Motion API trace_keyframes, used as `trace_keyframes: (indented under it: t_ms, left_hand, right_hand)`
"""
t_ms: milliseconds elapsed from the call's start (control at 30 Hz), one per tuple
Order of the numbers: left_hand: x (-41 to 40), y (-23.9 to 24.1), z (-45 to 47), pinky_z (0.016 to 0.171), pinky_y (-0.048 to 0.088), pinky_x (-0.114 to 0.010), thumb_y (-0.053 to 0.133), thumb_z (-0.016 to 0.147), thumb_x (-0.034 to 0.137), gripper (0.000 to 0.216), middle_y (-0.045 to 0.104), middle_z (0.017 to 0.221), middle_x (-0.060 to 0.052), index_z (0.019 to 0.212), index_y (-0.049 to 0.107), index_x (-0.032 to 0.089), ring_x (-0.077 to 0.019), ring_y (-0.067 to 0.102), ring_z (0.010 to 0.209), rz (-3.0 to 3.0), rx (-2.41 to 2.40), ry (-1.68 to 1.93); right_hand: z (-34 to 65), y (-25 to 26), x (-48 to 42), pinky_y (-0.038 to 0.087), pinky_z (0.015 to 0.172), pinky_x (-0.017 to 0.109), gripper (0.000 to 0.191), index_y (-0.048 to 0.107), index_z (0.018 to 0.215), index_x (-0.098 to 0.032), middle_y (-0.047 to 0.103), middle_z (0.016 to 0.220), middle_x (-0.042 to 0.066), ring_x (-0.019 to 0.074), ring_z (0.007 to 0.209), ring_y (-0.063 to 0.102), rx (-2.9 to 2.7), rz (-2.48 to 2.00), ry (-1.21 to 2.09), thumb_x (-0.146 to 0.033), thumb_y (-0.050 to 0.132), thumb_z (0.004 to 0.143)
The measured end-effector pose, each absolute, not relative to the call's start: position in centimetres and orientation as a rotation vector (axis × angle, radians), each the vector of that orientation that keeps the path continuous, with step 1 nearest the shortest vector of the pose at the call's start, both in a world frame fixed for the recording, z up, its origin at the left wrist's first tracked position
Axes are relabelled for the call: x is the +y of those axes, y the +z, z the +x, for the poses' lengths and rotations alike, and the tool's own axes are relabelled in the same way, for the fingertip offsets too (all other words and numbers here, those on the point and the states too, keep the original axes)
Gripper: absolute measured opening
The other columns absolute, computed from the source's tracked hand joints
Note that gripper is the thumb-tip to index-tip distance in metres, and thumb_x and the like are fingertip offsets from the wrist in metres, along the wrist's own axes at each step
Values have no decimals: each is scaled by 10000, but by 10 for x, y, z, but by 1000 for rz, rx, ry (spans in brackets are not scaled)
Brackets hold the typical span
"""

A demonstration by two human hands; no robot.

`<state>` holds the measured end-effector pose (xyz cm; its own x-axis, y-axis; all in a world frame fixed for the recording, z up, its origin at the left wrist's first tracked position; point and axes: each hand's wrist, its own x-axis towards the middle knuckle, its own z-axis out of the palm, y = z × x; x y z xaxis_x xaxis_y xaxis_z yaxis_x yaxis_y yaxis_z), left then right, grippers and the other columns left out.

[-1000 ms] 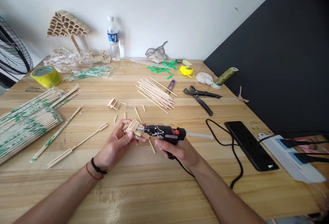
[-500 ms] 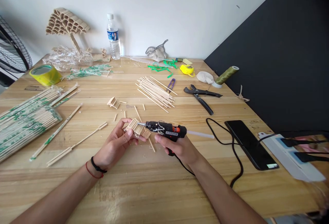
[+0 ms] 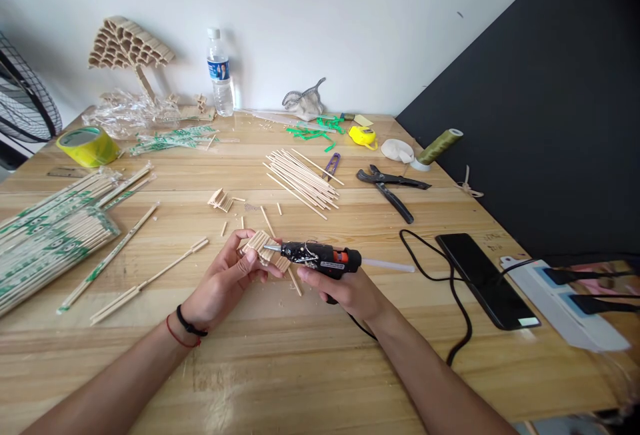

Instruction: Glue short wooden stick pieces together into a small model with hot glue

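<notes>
My left hand is closed on a small panel of short wooden sticks laid side by side, its thumb pressing on the front. My right hand grips a black hot glue gun, whose metal nozzle points left and meets or nearly meets the panel's face. A clear glue stick pokes out of the gun's back. Under the hands lies a thin wooden stick. Behind them are a few cut pieces and a small stick assembly. The gun's trigger is hidden by my fingers.
Loose sticks lie mid-table beside purple snips. Black pliers, a phone, a power strip and a looping cable are at right. Wrapped chopsticks fill the left; a bottle and a stick-built tree stand behind.
The glue gun has shifted slightly left and down, moving its nozzle a little along the panel. My left hand stays nearly still with the panel in it.
</notes>
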<state>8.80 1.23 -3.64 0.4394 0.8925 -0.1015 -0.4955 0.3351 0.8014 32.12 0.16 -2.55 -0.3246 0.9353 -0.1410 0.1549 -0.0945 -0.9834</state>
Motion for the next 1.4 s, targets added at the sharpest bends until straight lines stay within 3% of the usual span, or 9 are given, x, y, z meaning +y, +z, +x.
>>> trace_keyframes:
  t_ms: [200,300,500,867,1100,1400]
  left_hand:
    - [13,-36,89,735,496,-266,773,929,369,372,792,1029,-51,1184,538,236,-207,786,882,779,609,973]
    - [13,-36,89,730,498,-267,775,927,370,367,788,1077,-56,1168,538,228,-200,784,869,787,603,977]
    - [13,-37,87,755,479,-276,716,971,411,391,820,909,-82,1221,480,226,-214,780,895,845,598,944]
    - [12,-39,87,751,473,-282,724,963,426,403,812,928,-74,1208,469,232,-209,776,885,833,601,944]
    - [12,-38,87,745,470,-275,712,971,427,397,813,921,-78,1216,471,228,-200,772,880,847,603,941]
    - [12,-38,88,748,470,-280,719,966,428,397,809,901,-63,1204,471,230,-202,773,872,833,611,944]
  right_hand:
    - [322,-25,4,377,464,262,308,765,1071,-228,478,640,-33,125,522,430,-1579,-1196,1423,-490,690,927]
    - [322,-26,2,386,474,260,310,748,1002,-205,504,647,-33,119,524,431,-1545,-1194,1460,-498,709,907]
    - [321,-31,1,407,484,253,326,663,815,-194,526,617,-31,122,524,477,-1495,-1260,1434,-506,694,905]
    - [321,-28,1,387,467,246,286,710,924,-199,497,626,-39,117,520,440,-1517,-1249,1458,-484,692,908]
    - [321,-28,1,401,466,250,320,661,819,-198,524,638,-27,124,526,465,-1534,-1258,1417,-504,683,910]
    - [321,-28,1,386,487,255,288,652,839,-202,516,621,-41,120,527,450,-1524,-1251,1420,-475,680,927]
